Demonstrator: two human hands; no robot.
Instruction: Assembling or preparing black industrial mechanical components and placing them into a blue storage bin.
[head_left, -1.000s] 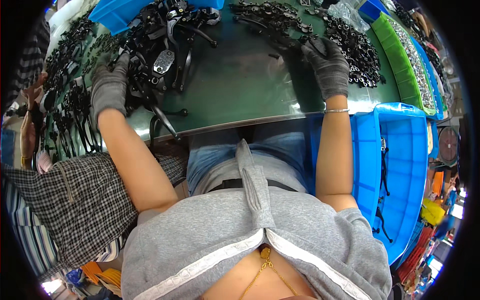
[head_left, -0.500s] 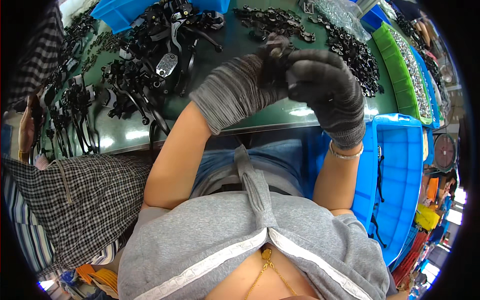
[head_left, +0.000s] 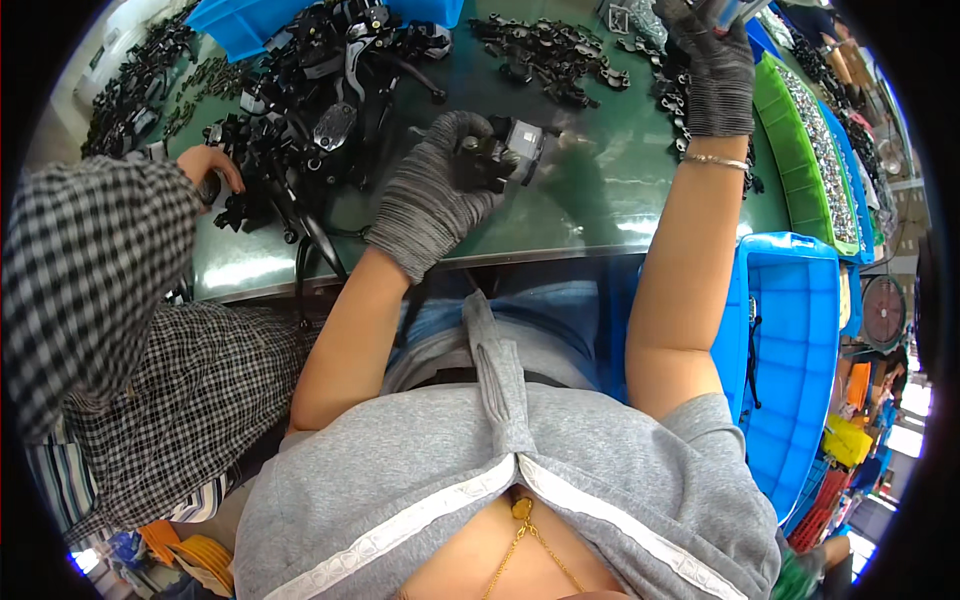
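My left hand (head_left: pixel 435 195), in a grey knit glove, is closed round a black brake lever housing (head_left: pixel 517 150) with a pale grey, box-shaped end. It holds the part just above the green tabletop (head_left: pixel 590 190). Far to the right, my gloved right hand (head_left: pixel 715 70) reaches out at the table's back corner, its fingers round a pale, blue-tinged cylindrical object (head_left: pixel 728 12). The frame's edge cuts that object off. Piled black brake levers (head_left: pixel 335 125) lie left of my left hand, one with a silver oval cap.
Small black clamps (head_left: pixel 550 55) lie scattered at the back. At right are a green bin (head_left: pixel 815 160) of small metal parts and a blue crate (head_left: pixel 800 340) beside my arm. A co-worker's hand (head_left: pixel 212 170), with a checked sleeve (head_left: pixel 90 250), reaches into the levers at left.
My hands have parted: the left keeps the housing and has lowered slightly left, while the right has swung up to the far right corner. The co-worker's arm has come in from the left.
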